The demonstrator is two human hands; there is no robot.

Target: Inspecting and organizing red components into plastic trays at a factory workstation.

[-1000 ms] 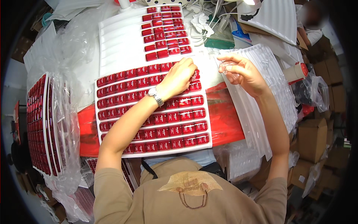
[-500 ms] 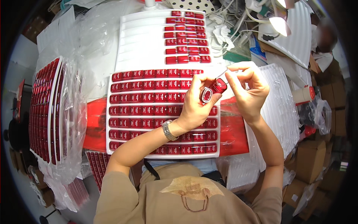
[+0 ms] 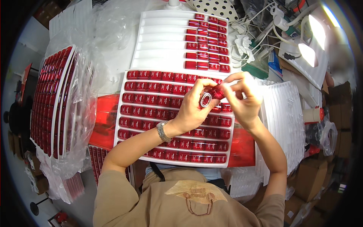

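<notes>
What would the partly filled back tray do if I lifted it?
The tray would probably feel heavier on the right, where its red pieces crowd together. If tilted left, those might slide along the bare grooves. It looks thin, so it may bend.

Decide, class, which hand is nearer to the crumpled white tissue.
Right. The right hand is below the tissue in the picture; the left hand is farther off, below and to the tissue's left.

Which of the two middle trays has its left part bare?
The far tray: its red pieces sit only toward the right, while rows on the near tray reach its left edge.
</notes>
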